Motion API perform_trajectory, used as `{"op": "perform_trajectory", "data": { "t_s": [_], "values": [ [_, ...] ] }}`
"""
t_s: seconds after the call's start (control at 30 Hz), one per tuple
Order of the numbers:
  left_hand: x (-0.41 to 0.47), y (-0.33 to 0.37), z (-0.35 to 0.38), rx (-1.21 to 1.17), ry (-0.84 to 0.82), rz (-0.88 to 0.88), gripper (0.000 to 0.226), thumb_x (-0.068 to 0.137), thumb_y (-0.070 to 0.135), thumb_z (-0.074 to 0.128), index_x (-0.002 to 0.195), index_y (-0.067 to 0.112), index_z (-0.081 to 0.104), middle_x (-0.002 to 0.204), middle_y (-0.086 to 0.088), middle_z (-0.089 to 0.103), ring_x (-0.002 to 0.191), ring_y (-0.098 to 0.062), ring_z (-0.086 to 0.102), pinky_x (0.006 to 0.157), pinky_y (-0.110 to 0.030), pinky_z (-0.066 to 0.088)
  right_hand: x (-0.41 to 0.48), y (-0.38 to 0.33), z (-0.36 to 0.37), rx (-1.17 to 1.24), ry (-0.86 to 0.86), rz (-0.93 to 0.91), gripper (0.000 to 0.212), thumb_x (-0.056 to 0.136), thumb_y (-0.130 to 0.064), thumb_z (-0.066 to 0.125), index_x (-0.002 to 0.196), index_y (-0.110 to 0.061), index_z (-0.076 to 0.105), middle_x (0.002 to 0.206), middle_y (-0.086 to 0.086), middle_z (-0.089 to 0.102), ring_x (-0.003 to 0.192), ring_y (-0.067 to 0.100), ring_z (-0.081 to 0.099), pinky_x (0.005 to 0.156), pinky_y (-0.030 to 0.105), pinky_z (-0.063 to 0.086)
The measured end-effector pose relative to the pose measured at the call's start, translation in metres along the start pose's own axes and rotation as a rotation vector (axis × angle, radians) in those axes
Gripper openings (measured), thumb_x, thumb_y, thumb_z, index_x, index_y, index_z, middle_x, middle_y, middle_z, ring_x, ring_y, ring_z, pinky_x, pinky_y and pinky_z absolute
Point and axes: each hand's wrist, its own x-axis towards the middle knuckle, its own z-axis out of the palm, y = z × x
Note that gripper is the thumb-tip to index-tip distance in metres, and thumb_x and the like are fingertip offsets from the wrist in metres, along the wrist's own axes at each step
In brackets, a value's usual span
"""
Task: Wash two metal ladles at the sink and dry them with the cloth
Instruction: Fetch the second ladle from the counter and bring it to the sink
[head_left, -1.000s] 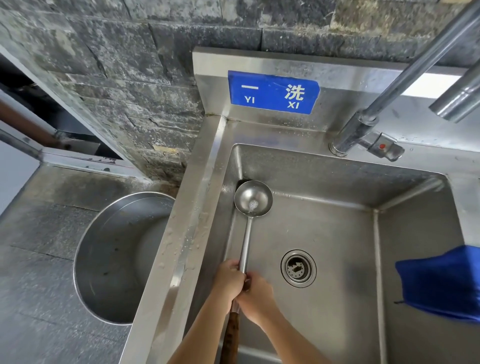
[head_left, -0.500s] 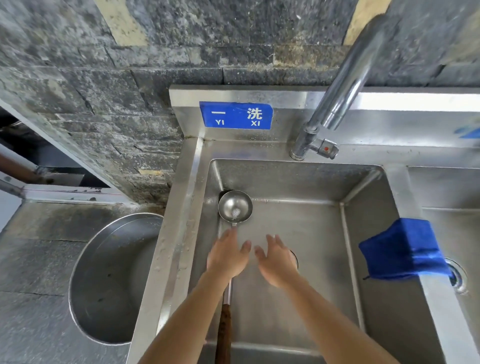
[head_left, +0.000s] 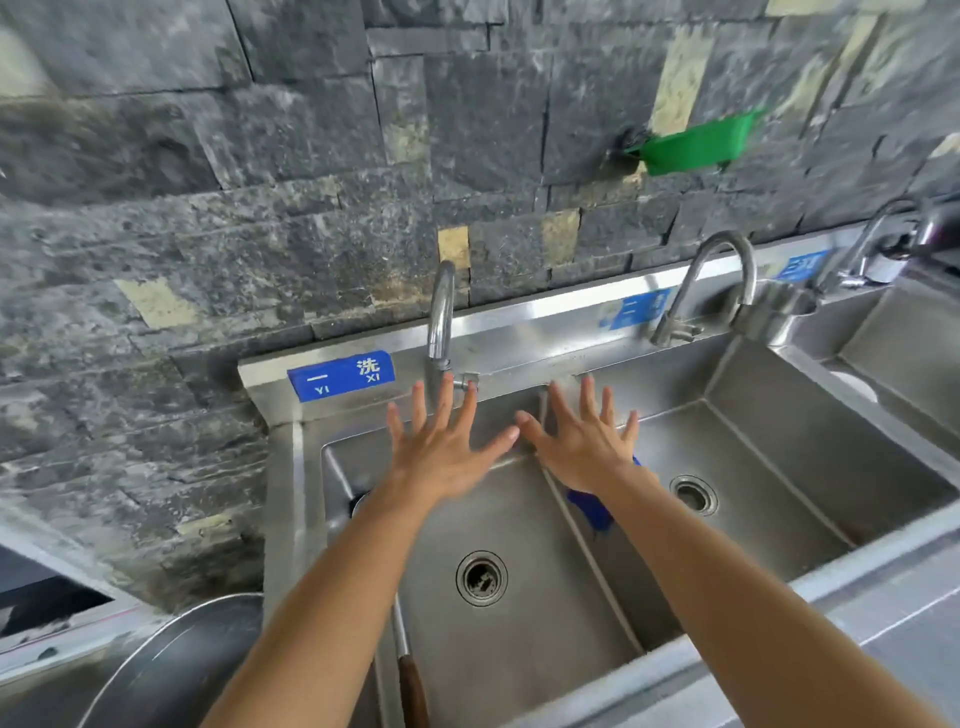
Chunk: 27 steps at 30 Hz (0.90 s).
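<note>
ladle (head_left: 404, 660) lying in sink (head_left: 519, 649), 7 o'clock | left hand (head_left: 441, 452), right hand (head_left: 584, 449) spread flat, holding nothing | cloth (head_left: 592, 506) under right wrist

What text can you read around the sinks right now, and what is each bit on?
"一 洗" over "YI XI": blue sign on the sink backsplash, behind the left basin.
Second blue sign, by the middle tap: too blurred to read.
Third blue sign, far right: too blurred to read.

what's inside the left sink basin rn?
Left sink basin holds a ladle: its handle shows, the bowl hidden under the left arm. Drain is visible. Both hands, left and right, hover open, holding nothing.
</note>
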Motion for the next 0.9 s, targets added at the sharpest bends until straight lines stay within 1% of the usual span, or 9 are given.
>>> {"op": "perform_trajectory", "data": {
  "t_s": [0.07, 0.13, 0.23, 0.33, 0.4, 0.53, 0.73, 0.83, 0.9],
  "values": [
    [-0.014, 0.028, -0.027, 0.011, 0.036, 0.064, 0.101, 0.067, 0.096, -0.003, 0.152, 0.043, -0.014, 0.157, 0.009, -0.034, 0.142, -0.026, -0.036, 0.113, -0.063, -0.018, -0.030, 0.015, -0.033, -0.020, 0.071, 0.053, 0.091, 0.083, -0.090, 0.006, 0.161, -0.044, -0.002, 0.170, 0.003, -0.021, 0.156, 0.032, -0.021, 0.119, 0.065, -0.014],
    [-0.024, 0.052, -0.044, 0.013, 0.042, 0.110, 0.101, 0.065, 0.096, -0.005, 0.151, 0.045, -0.015, 0.156, 0.010, -0.035, 0.141, -0.026, -0.038, 0.113, -0.062, -0.020, -0.050, 0.029, -0.054, -0.051, 0.094, 0.099, 0.091, 0.082, -0.091, 0.004, 0.160, -0.045, -0.004, 0.169, 0.003, -0.023, 0.155, 0.033, -0.022, 0.119, 0.066, -0.015],
    [-0.049, 0.097, -0.065, 0.019, 0.040, 0.226, 0.104, 0.060, 0.100, -0.003, 0.149, 0.047, -0.018, 0.154, 0.011, -0.037, 0.139, -0.024, -0.042, 0.111, -0.061, -0.023, -0.094, 0.060, -0.086, -0.045, 0.170, 0.205, 0.096, 0.077, -0.094, 0.004, 0.159, -0.046, -0.008, 0.169, 0.003, -0.025, 0.155, 0.034, -0.023, 0.120, 0.066, -0.015],
    [-0.073, 0.142, -0.078, 0.036, 0.037, 0.331, 0.108, 0.057, 0.101, -0.001, 0.149, 0.047, -0.018, 0.154, 0.011, -0.038, 0.138, -0.024, -0.042, 0.110, -0.063, -0.022, -0.138, 0.091, -0.112, -0.052, 0.224, 0.286, 0.099, 0.075, -0.096, 0.004, 0.159, -0.046, -0.011, 0.168, 0.005, -0.026, 0.154, 0.034, -0.024, 0.119, 0.066, -0.016],
    [-0.086, 0.168, -0.084, 0.047, 0.036, 0.390, 0.109, 0.057, 0.102, -0.001, 0.149, 0.046, -0.019, 0.154, 0.009, -0.039, 0.138, -0.025, -0.043, 0.109, -0.064, -0.022, -0.164, 0.108, -0.125, -0.045, 0.237, 0.330, 0.099, 0.076, -0.097, 0.006, 0.159, -0.045, -0.011, 0.168, 0.006, -0.026, 0.154, 0.035, -0.025, 0.118, 0.066, -0.018],
    [-0.121, 0.233, -0.097, 0.075, 0.052, 0.535, 0.110, 0.058, 0.101, -0.001, 0.150, 0.044, -0.019, 0.154, 0.007, -0.040, 0.138, -0.026, -0.042, 0.108, -0.064, -0.023, -0.222, 0.155, -0.150, -0.018, 0.328, 0.451, 0.101, 0.073, -0.098, 0.005, 0.159, -0.046, -0.008, 0.168, 0.005, -0.026, 0.154, 0.036, -0.025, 0.118, 0.068, -0.017],
    [-0.184, 0.336, -0.090, 0.090, 0.027, 0.710, 0.110, 0.056, 0.102, -0.004, 0.149, 0.044, -0.021, 0.154, 0.005, -0.040, 0.139, -0.027, -0.041, 0.107, -0.066, -0.025, -0.325, 0.234, -0.174, -0.018, 0.412, 0.634, 0.100, 0.074, -0.097, 0.003, 0.159, -0.047, -0.009, 0.168, 0.006, -0.026, 0.154, 0.037, -0.023, 0.118, 0.068, -0.017],
    [-0.234, 0.390, -0.078, 0.097, -0.012, 0.833, 0.109, 0.056, 0.102, -0.002, 0.147, 0.045, -0.023, 0.151, 0.006, -0.043, 0.137, -0.027, -0.044, 0.105, -0.065, -0.029, -0.392, 0.280, -0.177, -0.007, 0.440, 0.735, 0.098, 0.076, -0.096, 0.005, 0.159, -0.046, -0.007, 0.169, 0.006, -0.024, 0.154, 0.037, -0.023, 0.117, 0.067, -0.020],
    [-0.275, 0.429, -0.065, 0.103, -0.025, 0.931, 0.108, 0.057, 0.102, -0.002, 0.148, 0.045, -0.022, 0.151, 0.005, -0.044, 0.135, -0.028, -0.045, 0.104, -0.067, -0.028, -0.443, 0.309, -0.176, -0.012, 0.437, 0.812, 0.096, 0.077, -0.095, 0.003, 0.159, -0.047, -0.009, 0.168, 0.006, -0.027, 0.154, 0.037, -0.024, 0.116, 0.067, -0.021]
  ]
}}
